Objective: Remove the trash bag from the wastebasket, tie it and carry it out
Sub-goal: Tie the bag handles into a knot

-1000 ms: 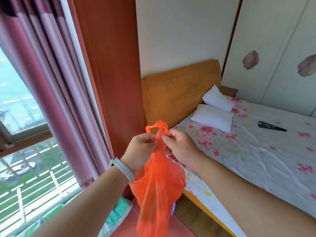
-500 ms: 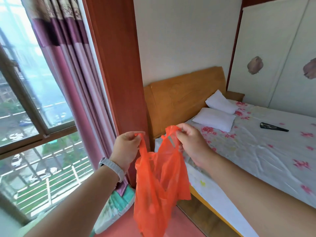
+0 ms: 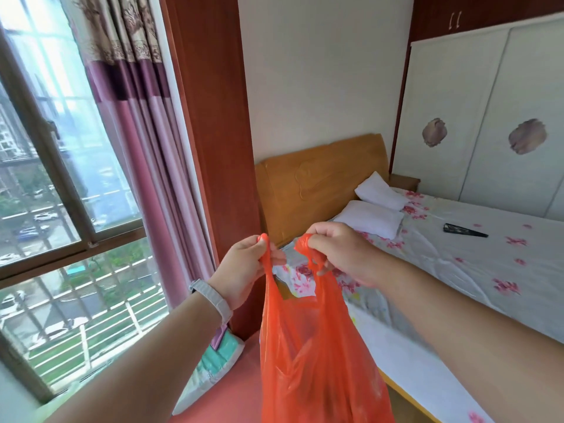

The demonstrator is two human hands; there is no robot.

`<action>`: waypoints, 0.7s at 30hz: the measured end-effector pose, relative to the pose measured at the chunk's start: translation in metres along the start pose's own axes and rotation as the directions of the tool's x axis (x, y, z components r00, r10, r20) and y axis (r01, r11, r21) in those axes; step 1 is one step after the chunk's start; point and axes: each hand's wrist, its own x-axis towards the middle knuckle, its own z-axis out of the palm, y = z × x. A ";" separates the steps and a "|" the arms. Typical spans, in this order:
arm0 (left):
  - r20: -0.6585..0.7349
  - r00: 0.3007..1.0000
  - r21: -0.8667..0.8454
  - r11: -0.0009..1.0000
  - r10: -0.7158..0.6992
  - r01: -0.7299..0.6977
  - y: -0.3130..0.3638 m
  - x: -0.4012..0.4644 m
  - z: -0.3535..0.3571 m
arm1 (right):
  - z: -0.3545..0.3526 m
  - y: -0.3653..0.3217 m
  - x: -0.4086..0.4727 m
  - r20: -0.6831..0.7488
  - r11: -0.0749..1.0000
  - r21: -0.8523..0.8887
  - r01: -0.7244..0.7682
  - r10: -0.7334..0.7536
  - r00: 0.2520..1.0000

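An orange plastic trash bag (image 3: 314, 355) hangs in front of me, held up by its two handles. My left hand (image 3: 244, 270), with a watch band on the wrist, grips the left handle. My right hand (image 3: 341, 254) pinches the right handle. The two handles are apart, with a gap between them, and the bag's mouth is open below. The bag's bottom runs out of the frame. No wastebasket is in view.
A bed (image 3: 457, 270) with a flowered sheet, two white pillows (image 3: 372, 221) and a black folded object (image 3: 464, 232) fills the right. A wooden headboard (image 3: 311, 184) and red-brown pillar (image 3: 207, 148) stand ahead. Curtains (image 3: 146, 178) and a window (image 3: 61, 193) are left. A packaged bundle (image 3: 213, 361) lies on the red floor.
My hands have drawn apart, from pinching the handles together to holding one handle each. The view has tilted upward.
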 end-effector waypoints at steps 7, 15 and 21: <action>0.206 0.971 -0.010 0.991 -0.125 0.130 0.000 -0.036 -0.022 | 0.045 -0.022 -0.005 -0.117 0.995 -0.053 -0.081 0.074 0.990; 0.406 0.792 0.180 0.890 -0.456 0.419 -0.001 -0.060 -0.066 | 0.106 -0.035 -0.015 -0.270 0.986 -0.140 -0.090 0.049 0.962; 0.510 0.613 0.297 0.793 -0.603 0.532 -0.011 -0.063 -0.094 | 0.140 -0.044 -0.021 -0.251 0.992 -0.126 -0.018 -0.014 0.968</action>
